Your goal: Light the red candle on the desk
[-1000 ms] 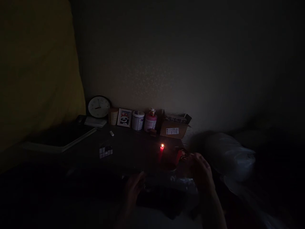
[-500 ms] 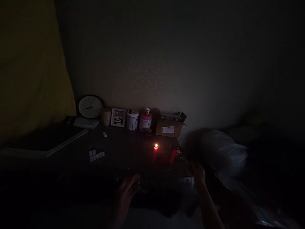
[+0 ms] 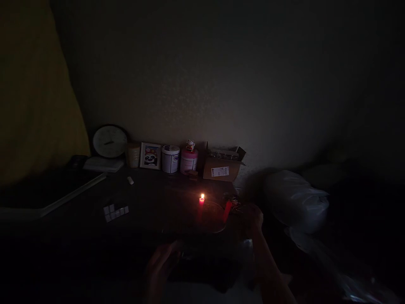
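A lit red candle (image 3: 201,204) stands upright on the dark table, its small flame the main light. To its right a second red candle (image 3: 227,211), unlit, leans at a slant beside a tangle of thin, shiny strands (image 3: 234,202). My right hand (image 3: 254,217) is just right of that tangle with its fingers bent inward; darkness hides what they hold, if anything. Low at the table's near side, my left hand (image 3: 160,259) is blurred and dim, so its grip is unclear. A faint round rim (image 3: 218,230) shows around the candles' bases.
Along the wall stand a clock (image 3: 110,141), a framed panda picture (image 3: 150,156), a white tin (image 3: 171,159), a pink-lidded tin (image 3: 189,162) with a figurine, and an open carton (image 3: 221,169). White blocks (image 3: 116,213) lie left. A plastic bag (image 3: 294,200) bulges at right.
My right hand has moved up and left, closer to the tangled strands. The view has shifted slightly right. My left hand stays low, a little further left and down in the picture.
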`<state>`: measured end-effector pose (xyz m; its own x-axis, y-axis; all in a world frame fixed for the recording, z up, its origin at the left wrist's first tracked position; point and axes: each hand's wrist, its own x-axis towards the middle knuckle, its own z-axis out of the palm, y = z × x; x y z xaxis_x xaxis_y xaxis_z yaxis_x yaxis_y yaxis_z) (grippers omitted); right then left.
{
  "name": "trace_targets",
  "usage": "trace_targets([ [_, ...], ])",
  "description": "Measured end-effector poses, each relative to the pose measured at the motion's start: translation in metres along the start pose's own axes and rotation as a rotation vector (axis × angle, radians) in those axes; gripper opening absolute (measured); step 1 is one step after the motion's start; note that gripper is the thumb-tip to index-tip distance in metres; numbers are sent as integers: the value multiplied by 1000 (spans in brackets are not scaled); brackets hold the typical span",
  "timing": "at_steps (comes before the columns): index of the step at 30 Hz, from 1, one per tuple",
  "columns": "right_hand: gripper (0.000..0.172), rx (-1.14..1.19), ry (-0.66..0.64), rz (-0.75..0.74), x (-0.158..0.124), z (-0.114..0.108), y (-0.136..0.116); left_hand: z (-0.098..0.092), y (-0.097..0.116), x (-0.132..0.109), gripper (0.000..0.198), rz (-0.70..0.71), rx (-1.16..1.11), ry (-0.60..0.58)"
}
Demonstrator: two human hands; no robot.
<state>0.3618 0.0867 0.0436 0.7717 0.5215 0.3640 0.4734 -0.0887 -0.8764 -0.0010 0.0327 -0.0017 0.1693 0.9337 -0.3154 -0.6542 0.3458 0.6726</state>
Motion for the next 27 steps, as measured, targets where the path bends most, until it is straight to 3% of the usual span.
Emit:
trace_targets([
  [3,49,69,-7,21,-21,-12,-8,2,5,-6,21,-9,-14,-5],
  [7,39,118,-68,16,-78,-30,-34,8,6,-12,26,-24,18,2],
  [12,32,160,-416,-72,-171,-23,-76,6,0,-9,23,44,156,-28],
  [16,24,265,-655,-104,-229,-9,-89,6,4,-12,25,83,278,-44],
  [21,21,427,-747,-65,-255,-3,-82,15,3,-19,27,153,498,-13],
  [27,24,442,-752,-24,-254,0,-77,9,-9,-15,29,140,463,-149],
])
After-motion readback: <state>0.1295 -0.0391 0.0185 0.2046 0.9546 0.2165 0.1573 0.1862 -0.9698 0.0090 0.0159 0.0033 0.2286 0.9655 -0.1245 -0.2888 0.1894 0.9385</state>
